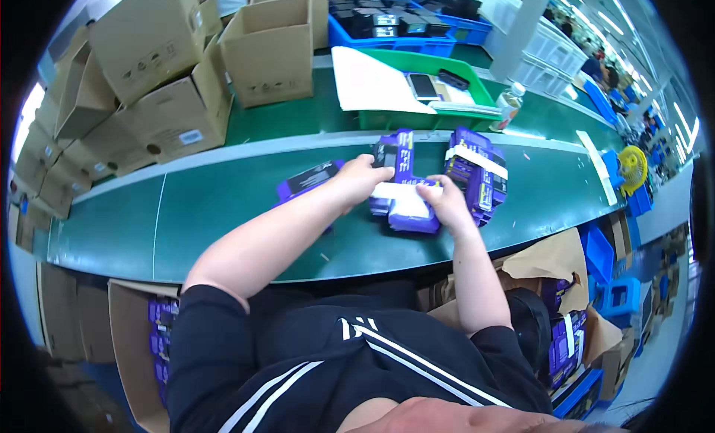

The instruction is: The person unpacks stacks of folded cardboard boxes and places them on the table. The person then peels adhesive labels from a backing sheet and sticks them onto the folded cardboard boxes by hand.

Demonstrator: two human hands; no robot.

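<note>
On the green workbench in front of me lies a bundle of flat purple cartons (415, 222) with a white paper band across it. My left hand (359, 181) grips its left side, fingers closed on the carton edges. My right hand (450, 202) is closed on the right side, the thumb near the white band. Just right of it stands a second purple carton bundle (497, 167), also wrapped in a white band. Farther left, more purple and black cartons (309, 179) lie partly hidden behind my left forearm.
A green tray (372, 120) with papers and a phone (423, 87) stands behind, next to a bottle (509, 105). Brown boxes (268, 53) pile up at the left. Blue crates (391, 42) hold black items. Below the bench edge, an open box (570, 314) contains purple bundles.
</note>
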